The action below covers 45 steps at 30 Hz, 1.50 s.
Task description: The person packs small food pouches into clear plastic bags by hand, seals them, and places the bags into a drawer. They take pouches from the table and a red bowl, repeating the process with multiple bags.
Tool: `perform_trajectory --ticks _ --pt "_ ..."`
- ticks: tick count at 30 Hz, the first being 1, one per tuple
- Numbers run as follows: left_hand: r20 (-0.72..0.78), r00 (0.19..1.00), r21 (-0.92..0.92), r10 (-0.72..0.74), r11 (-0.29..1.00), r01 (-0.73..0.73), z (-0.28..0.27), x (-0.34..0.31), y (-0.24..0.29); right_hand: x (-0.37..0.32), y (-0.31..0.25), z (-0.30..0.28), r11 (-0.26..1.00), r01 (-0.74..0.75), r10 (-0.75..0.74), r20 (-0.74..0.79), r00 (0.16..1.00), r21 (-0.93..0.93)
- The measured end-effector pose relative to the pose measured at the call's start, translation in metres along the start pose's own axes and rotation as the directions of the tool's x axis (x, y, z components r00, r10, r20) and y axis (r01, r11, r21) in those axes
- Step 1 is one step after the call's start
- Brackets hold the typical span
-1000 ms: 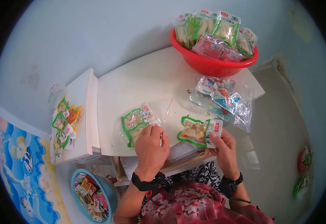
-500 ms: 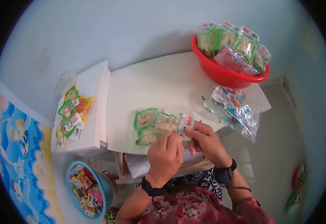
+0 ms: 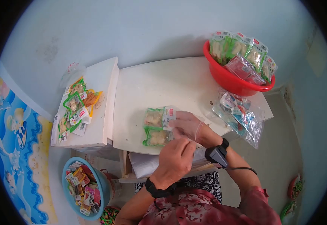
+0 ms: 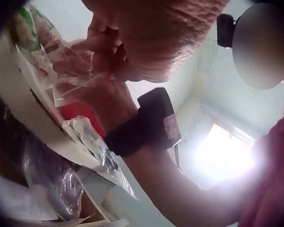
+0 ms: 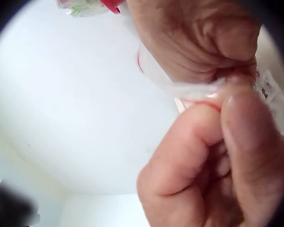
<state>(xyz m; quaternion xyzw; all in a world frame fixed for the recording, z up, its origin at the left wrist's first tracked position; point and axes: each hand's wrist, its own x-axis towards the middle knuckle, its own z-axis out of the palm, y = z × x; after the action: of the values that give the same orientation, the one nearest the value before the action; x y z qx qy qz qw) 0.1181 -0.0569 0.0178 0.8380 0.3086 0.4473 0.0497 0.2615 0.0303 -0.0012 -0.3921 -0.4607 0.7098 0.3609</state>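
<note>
Two green-edged snack packets with pale food inside, an upper one (image 3: 154, 119) and a lower one (image 3: 157, 138), lie in a clear zip bag (image 5: 180, 90) with a red line along its mouth. My right hand (image 3: 187, 125) reaches through that mouth, the plastic round its wrist. Its thumb and fingers pinch the white label end of the upper packet. With thumb and curled forefinger, my left hand (image 3: 174, 159) pinches the near edge of the mouth, as the right wrist view shows close up. The right fingertips are hidden in that view.
A red basin (image 3: 227, 77) of similar packets stands at the back right, with clear printed bags (image 3: 240, 116) before it. More packets (image 3: 75, 107) lie on a raised white surface at left. A blue tub (image 3: 66, 187) of colourful packets stands below on the floor.
My right hand has carried a packet from the right side leftward into the clear bag, over the upper packet there. My left hand keeps its pinch on the bag's edge. The head view has shifted.
</note>
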Motion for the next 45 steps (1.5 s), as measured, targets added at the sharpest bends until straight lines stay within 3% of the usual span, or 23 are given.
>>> perform_trajectory --ticks 1,4,7,9,11,12,14,16,18,24,28,32,34,37,39,41,44,45 --pt "0.019 1.0 -0.017 0.004 1.0 -0.004 0.003 -0.002 -0.001 0.004 -0.001 0.0 1.0 -0.02 0.019 0.042 0.999 0.022" --pt "0.012 1.0 0.005 -0.008 1.0 0.007 0.0 -0.003 -0.004 0.01 -0.005 -0.004 0.977 0.011 -0.015 -0.018 1.0 -0.212" --pt "0.014 0.999 0.034 -0.043 0.999 0.043 -0.005 -0.007 -0.008 0.009 0.011 -0.008 0.965 0.122 -0.113 -0.054 0.992 0.231" --pt "0.016 0.999 0.012 -0.047 0.999 0.047 -0.006 -0.011 -0.012 -0.016 0.009 -0.01 0.943 0.323 -0.328 -0.064 0.942 -0.077" --pt "-0.008 0.999 0.003 -0.043 0.999 0.043 -0.008 -0.015 -0.016 -0.043 -0.003 0.007 0.927 0.358 -0.372 -0.152 0.916 -0.113" --pt "-0.008 0.997 -0.009 -0.07 0.997 0.07 -0.015 -0.014 -0.018 -0.057 -0.005 0.017 0.956 0.293 -0.283 -0.258 0.924 0.002" --pt "-0.012 0.993 -0.035 -0.12 0.992 0.12 -0.031 -0.013 -0.023 -0.074 0.017 0.011 0.941 0.321 -0.337 -0.331 0.881 -0.104" --pt "-0.053 0.984 -0.037 -0.168 0.985 0.166 -0.044 -0.018 -0.032 -0.094 0.027 0.007 0.929 0.272 -0.351 -0.366 0.862 -0.25" --pt "-0.077 0.971 -0.062 -0.228 0.973 0.223 -0.058 -0.022 -0.035 -0.102 0.043 0.003 0.905 0.341 -0.424 -0.446 0.789 -0.255" --pt "-0.051 0.945 0.07 -0.324 0.943 0.327 -0.098 -0.056 -0.054 -0.106 0.065 0.0 0.909 0.351 -0.414 -0.584 0.698 -0.225" --pt "-0.281 0.9 0.192 -0.334 0.899 0.394 -0.136 -0.059 -0.063 -0.103 0.065 0.005 0.912 0.354 -0.405 -0.595 0.694 -0.207" --pt "-0.506 0.803 0.415 -0.314 0.728 0.546 -0.198 -0.037 -0.098 -0.101 0.068 0.004 0.915 0.363 -0.395 -0.588 0.706 -0.179" --pt "-0.501 0.795 0.514 -0.342 0.621 0.591 -0.226 -0.025 -0.129 -0.102 0.065 0.005 0.917 0.355 -0.391 -0.587 0.709 -0.182" --pt "-0.415 0.833 0.598 -0.366 0.581 0.553 -0.252 -0.024 -0.193 -0.103 0.064 0.007 0.912 0.37 -0.404 -0.55 0.731 -0.178" --pt "-0.356 0.754 0.559 -0.553 0.52 0.645 -0.26 -0.014 -0.208 -0.102 0.068 0.004 0.914 0.364 -0.401 -0.536 0.743 -0.179" --pt "-0.26 0.625 0.493 -0.736 0.455 0.742 -0.265 -0.001 -0.215 -0.104 0.067 0.001 0.917 0.354 -0.397 -0.52 0.756 -0.185" --pt "-0.282 0.749 0.624 -0.6 0.478 0.618 -0.267 -0.006 -0.243 -0.107 0.064 0.0 0.922 0.338 -0.387 -0.496 0.778 -0.189" --pt "-0.276 0.658 0.588 -0.701 0.418 0.692 -0.268 0.006 -0.234 -0.106 0.065 -0.001 0.923 0.336 -0.384 -0.49 0.782 -0.186"
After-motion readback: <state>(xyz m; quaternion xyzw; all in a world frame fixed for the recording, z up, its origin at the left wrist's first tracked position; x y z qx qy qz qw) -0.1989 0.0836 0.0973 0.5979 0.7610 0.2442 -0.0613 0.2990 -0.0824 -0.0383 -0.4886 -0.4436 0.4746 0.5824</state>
